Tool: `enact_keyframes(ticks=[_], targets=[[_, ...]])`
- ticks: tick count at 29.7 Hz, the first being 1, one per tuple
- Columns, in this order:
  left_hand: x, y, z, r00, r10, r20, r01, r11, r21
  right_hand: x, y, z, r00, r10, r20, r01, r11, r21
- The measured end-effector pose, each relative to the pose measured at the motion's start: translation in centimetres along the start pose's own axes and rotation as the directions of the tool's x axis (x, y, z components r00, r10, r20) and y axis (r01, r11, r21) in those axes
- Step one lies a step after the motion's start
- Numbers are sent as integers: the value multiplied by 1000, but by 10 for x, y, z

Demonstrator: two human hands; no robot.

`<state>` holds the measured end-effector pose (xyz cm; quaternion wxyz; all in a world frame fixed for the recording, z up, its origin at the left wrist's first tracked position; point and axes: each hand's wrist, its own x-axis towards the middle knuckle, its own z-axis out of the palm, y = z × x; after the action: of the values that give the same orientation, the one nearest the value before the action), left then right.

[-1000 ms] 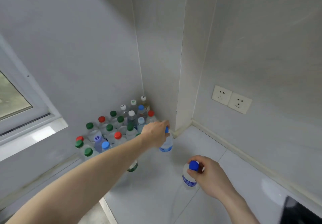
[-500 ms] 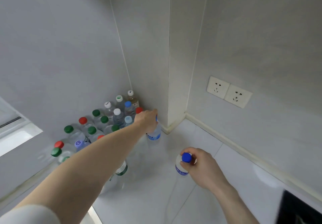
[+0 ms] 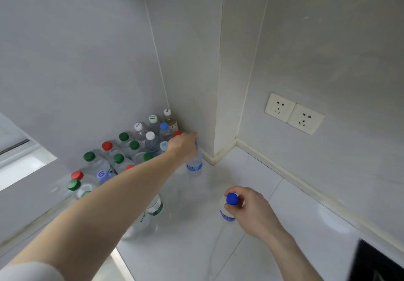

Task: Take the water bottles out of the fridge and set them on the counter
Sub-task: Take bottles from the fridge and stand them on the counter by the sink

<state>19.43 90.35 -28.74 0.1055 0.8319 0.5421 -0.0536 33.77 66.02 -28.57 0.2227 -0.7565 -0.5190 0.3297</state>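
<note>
Here the left hand [image 3: 183, 146] reaches far out over the white glossy counter [image 3: 196, 248], its fingers curled down over the top of a clear plastic water bottle with a blue label [image 3: 195, 165]; that bottle stands upright on the counter just beside the base of the grey wall pillar [image 3: 207, 84], at the near edge of a crowd of clear plastic bottles with green, red, white and blue caps [image 3: 131, 149] packed into the corner. The bottle's cap is almost hidden under the hand, only a sliver of blue showing. The right hand [image 3: 251, 210] sits nearer the camera, thumb and fingertips pinching the neck of a second clear bottle with a dark blue round cap [image 3: 228, 206], which stands upright on the counter well apart from the cluster. A clear bottle with a green-and-white label [image 3: 154, 207] shows partly beneath the left forearm. On the right wall are two white wall sockets [image 3: 294, 113] side by side, and a dark object [image 3: 376, 263] cuts into the lower right corner.
</note>
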Motion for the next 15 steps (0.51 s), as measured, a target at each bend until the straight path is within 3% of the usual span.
enact_keyframes(ticks=[6, 10, 15], targets=[[-80, -23, -17, 983, 39, -180, -74, 979, -188, 9, -13, 27, 996, -66, 66, 66, 998, -2], [-167, -70, -7, 982, 14, -190, -59, 970, -234, 17, -26, 62, 978, -131, 164, 139, 989, -41], [-258, -123, 19, 969, -195, -151, 153, 955, -255, 23, -42, 108, 944, -199, 264, 222, 973, -63]])
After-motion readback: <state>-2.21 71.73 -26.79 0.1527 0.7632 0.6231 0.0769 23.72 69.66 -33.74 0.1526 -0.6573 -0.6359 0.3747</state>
